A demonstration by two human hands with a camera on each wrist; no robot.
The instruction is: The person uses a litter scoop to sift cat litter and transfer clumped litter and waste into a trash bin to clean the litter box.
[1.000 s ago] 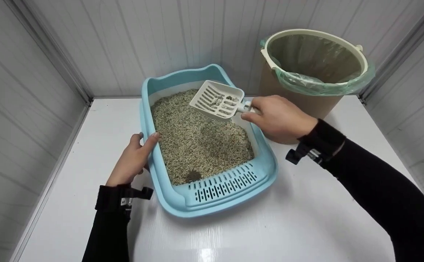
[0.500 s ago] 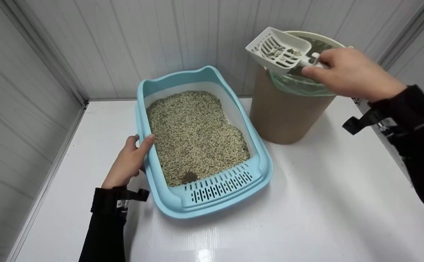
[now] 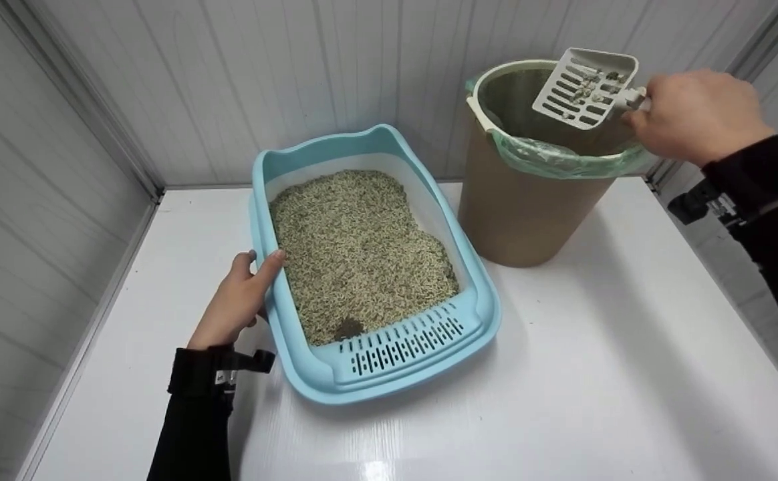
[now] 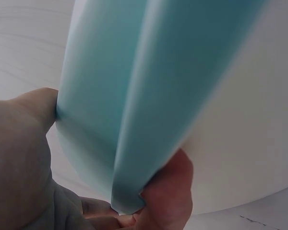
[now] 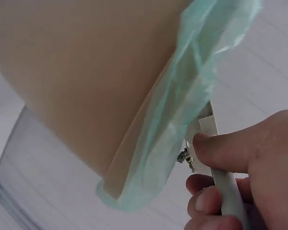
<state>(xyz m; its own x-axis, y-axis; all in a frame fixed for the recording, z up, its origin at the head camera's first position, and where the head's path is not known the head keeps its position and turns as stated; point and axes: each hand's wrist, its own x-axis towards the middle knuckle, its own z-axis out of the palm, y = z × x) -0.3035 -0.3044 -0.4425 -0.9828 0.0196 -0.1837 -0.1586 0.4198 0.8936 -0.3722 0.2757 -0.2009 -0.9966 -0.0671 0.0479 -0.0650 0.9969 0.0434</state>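
My left hand (image 3: 232, 300) grips the left rim of a light blue litter box (image 3: 335, 391) filled with pellet litter (image 3: 362, 247). In the left wrist view, thumb and fingers clasp the box's blue edge (image 4: 158, 96) from both sides. A dark clump (image 3: 349, 328) lies in the litter by the slotted front ledge. At upper right, my right hand (image 3: 700, 117) holds a pale slotted litter scoop (image 3: 563, 93) by its handle, tilted above the bin's opening. Some litter bits (image 3: 589, 87) sit on the scoop. The right wrist view shows the thumb pressing the scoop handle (image 5: 225, 194).
A tan bin (image 3: 529, 214) with a green plastic liner (image 3: 543, 160) folded over its rim stands right of the litter box. Both rest on a white table (image 3: 563, 401). Grey panelled walls (image 3: 362, 67) enclose the back and sides.
My right hand has carried the scoop from above the litter box rightward to over the bin, and the scoop now tilts more. The left hand stays on the box's rim.
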